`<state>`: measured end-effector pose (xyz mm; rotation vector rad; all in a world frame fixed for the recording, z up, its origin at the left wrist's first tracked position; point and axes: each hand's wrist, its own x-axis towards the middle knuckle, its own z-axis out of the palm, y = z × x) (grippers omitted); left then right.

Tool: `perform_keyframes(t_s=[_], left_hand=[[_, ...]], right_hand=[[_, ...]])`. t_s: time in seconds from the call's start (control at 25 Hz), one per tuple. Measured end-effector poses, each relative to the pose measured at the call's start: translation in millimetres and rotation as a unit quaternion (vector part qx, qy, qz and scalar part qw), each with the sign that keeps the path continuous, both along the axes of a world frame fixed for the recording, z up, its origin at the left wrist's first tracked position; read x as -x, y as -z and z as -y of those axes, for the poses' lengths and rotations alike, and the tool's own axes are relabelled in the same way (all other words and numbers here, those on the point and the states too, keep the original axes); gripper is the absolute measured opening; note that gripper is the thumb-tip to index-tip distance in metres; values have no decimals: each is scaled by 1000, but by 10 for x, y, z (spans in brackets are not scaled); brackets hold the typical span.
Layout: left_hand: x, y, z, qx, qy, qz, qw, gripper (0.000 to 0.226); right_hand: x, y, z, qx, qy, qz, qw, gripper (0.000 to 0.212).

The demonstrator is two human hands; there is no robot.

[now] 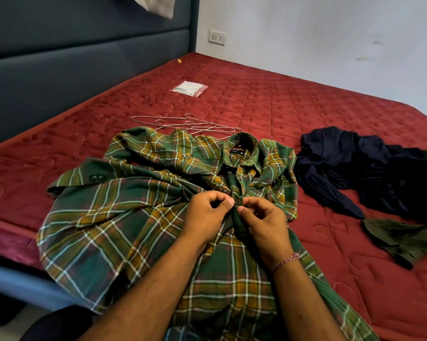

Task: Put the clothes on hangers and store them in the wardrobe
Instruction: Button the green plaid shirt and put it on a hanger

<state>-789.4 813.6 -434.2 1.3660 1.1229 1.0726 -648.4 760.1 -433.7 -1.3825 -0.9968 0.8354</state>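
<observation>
woven plaid shirt (124, 217) (thin metal hangers (183, 125))

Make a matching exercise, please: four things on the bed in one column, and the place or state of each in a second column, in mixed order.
Things:
1. plaid shirt
2. wire hangers
3. dark blue clothes
4. plastic packet

Places or states:
A. heaped at the right side of the red mattress
B. lying alone, far up the bed
C. lying loose just beyond the shirt's collar
D. spread flat, its front pinched by the left hand and right hand

Pairs: 1-D, 2-C, 3-A, 4-B
</observation>
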Motion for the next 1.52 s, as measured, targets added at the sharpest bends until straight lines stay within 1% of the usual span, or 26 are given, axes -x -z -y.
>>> perform_keyframes(t_s=[0.12,0.24,0.44,0.56,0.68,0.76,0.84,1.0,1.08,1.16,1.24,1.32,1.4,1.52], left_hand=[[-6,4,11,0,8,-4,1000,7],[-12,29,11,-12,-10,-28,999,7],[-12,12,24,-20,-24,-55,998,9],[-17,20,10,-15,-30,-45,998,11],[-13,33,-6,3,-37,-14,999,13],[-18,36,-11,7,-35,-18,999,13],[-33,17,-4,14,-27,-28,999,12],[-35,-9,-17,31,-17,-42,999,18],[-26,-15,-24,34,-14,-41,999,19],[-27,-18,-3,15,-16,-60,998,16],[-36,-22,42,-22,-16,-90,996,20],[-41,-19,60,-31,-19,-84,996,17],[-31,-18,51,-18,-16,-72,997,12],[-13,-4,28,-7,3,-68,998,13]], right_hand=[[4,-3,4,4,-7,-12,1000,13],[14,-9,21,1,-7,-30,1000,12],[29,-12,41,-9,-18,-31,999,14],[33,-13,44,-16,-16,-14,1000,14],[25,-22,41,-8,-19,-32,999,17],[17,-41,38,-13,-11,-5,1000,14],[26,-46,35,-23,1,48,999,10],[68,-15,13,-25,37,133,990,10],[80,-7,-1,-22,51,161,985,11],[98,-1,-8,-11,59,172,983,11],[109,14,-3,-3,62,168,984,9],[93,22,7,-4,59,164,985,7],[68,3,9,-8,41,114,993,10],[21,-39,10,7,6,18,1000,10]])
